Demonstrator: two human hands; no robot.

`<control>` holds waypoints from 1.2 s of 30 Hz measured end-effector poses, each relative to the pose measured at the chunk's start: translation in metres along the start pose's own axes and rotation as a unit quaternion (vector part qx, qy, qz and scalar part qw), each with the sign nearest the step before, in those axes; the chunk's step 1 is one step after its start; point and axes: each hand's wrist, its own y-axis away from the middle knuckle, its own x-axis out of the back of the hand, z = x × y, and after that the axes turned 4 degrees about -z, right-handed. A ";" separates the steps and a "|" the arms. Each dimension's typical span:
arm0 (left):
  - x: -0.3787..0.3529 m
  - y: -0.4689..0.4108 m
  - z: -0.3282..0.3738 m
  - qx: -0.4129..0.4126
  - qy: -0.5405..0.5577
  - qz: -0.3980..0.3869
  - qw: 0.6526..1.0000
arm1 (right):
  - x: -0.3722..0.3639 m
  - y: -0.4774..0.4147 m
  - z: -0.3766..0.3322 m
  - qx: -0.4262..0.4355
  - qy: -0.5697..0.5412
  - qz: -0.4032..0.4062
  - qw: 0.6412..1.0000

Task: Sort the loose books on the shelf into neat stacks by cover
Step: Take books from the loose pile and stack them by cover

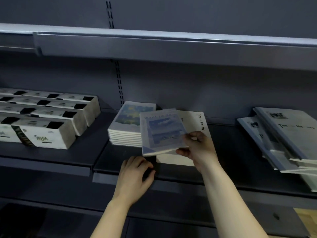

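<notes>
My right grip (pixel 195 148) pinches a thin blue sky-cover book (pixel 161 131), titled "Want to…", above the shelf (pixel 231 145) beside the stack (pixel 125 133). My left grip (pixel 135 174) rests loosely curled on the shelf, empty.

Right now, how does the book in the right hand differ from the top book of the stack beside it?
Held book: blue sky cover, lifted and tilted, pinched by the right hand. Stack's top book: blue-and-yellow painted cover, lying flat. Both are thin softcovers with pale borders.
</notes>
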 end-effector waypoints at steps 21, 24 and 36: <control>0.015 -0.017 -0.058 0.035 -0.034 0.042 0.998 | -0.039 -0.026 0.003 0.066 0.201 -0.047 0.976; 0.014 -0.017 -0.058 0.039 -0.026 0.039 0.998 | -0.050 -0.034 0.007 0.077 0.215 -0.051 0.972; 0.014 -0.016 -0.059 0.046 -0.020 0.040 0.998 | -0.078 -0.058 0.015 0.071 0.240 -0.054 0.967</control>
